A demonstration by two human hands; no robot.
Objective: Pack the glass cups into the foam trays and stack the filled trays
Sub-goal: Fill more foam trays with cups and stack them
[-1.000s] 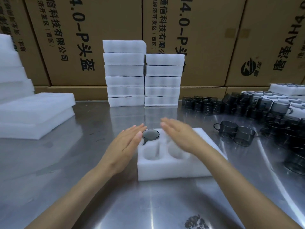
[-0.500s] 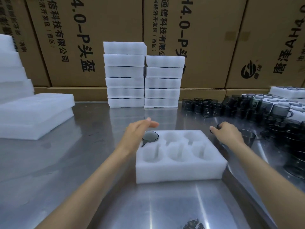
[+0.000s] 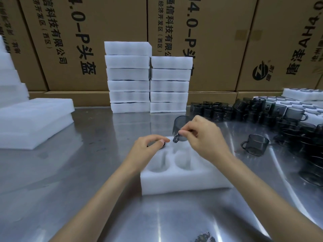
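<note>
A: Cardboard cartons wall off the back, and the steel worktop [image 3: 97, 172] carries two stacks of filled trays [image 3: 148, 81] against them. Where does the cup sit?

B: The glass cup [image 3: 180, 127] hangs in the air, tipped on its side, just above the far edge of the foam tray [image 3: 183, 182]. The right hand [image 3: 204, 135] pinches it by the handle, so that grip is clamped on the cup; the handle points down toward the tray.

A: And the pocket it wants?

B: As I judge it, the far middle pocket, directly below and slightly nearer than the cup. The right hand is the nearer one. The cup's mouth faces away to the left, so it must be turned upright before it drops in.

A: The left hand [image 3: 148, 145]?

B: Fingers curled over the far-left pocket, resting on the dark cup already seated there [image 3: 163, 144]; whether it actually grips that cup I cannot tell.

A: What differs from half a second ago?

B: Then the right hand was out at the loose cups [image 3: 255, 144] to the right of the tray; now it is back over the tray with one lifted. The left hand has settled lower onto the seated cup
</note>
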